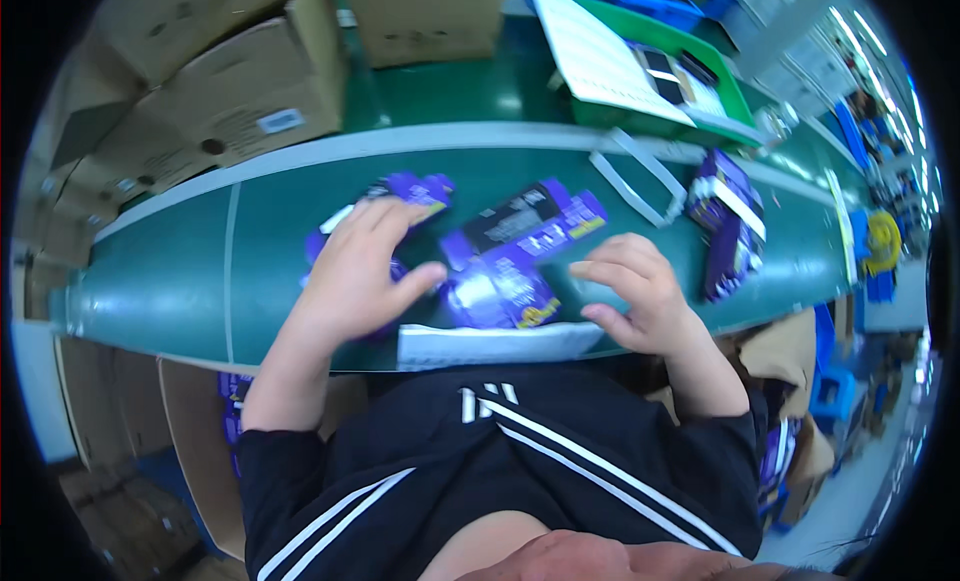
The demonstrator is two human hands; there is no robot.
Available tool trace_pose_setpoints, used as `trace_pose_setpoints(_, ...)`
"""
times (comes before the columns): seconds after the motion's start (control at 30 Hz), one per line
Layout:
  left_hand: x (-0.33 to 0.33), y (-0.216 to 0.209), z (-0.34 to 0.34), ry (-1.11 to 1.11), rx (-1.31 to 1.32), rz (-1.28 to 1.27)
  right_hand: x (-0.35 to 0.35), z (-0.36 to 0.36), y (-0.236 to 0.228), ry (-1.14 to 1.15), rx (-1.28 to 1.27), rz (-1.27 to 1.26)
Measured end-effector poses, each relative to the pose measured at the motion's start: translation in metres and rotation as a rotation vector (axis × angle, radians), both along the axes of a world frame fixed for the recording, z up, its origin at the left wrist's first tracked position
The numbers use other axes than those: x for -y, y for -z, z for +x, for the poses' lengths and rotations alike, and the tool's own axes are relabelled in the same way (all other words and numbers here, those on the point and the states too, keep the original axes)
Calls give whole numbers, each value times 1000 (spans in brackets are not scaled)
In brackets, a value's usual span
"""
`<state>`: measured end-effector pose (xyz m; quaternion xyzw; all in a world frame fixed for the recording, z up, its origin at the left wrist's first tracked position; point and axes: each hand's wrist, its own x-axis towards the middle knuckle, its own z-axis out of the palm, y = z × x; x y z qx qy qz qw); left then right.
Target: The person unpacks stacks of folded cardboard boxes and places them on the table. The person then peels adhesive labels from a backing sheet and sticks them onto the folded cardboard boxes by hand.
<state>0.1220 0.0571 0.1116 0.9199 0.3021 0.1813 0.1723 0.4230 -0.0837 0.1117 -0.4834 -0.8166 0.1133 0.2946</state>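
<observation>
Green conveyor belt point(180, 271) runs left to right under the hands, brown cardboard cartons point(215, 81) stacked behind it. Left hand point(355, 271) — fingers spread wide, palm down, pressed flat on a purple flattened packet point(415, 191); thumb stretched toward the middle. Right hand point(635, 291) — fingers half curled, loosely apart, gripping nothing, hovering just beside the purple carton point(510, 266). That carton lies flat on the belt between the two hands: glossy purple with a black panel on its upper half and yellow patches at the corners, tilted diagonally. White sheet point(495, 343) lies at the near belt edge, just below it. Further right on the belt, a stack of more purple cartons point(728, 226) with a white band, and a loose white strap loop point(635, 176) near it. Beyond the belt, a green tray point(735, 96) holds a white sheet of paper and some small dark-and-white items — too small to tell what.
</observation>
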Motion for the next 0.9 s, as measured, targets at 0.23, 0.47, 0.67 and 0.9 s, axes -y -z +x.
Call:
trace_pose_setpoints(0.23, 45, -30, 47, 475, -146, -120, 35, -3, 19, -4, 81, -66)
trace_pose_setpoints(0.47, 57, -21, 90, 648, -387, -72, 51, -12, 30, 61, -22, -97)
trace_pose_setpoints(0.67, 63, -13, 103, 681, -434, -70, 55, -12, 33, -3, 20, -37)
trace_pose_setpoints(0.9, 60, -9, 101, 595, -406, -148, 60, -10, 14, -162, -10, -14)
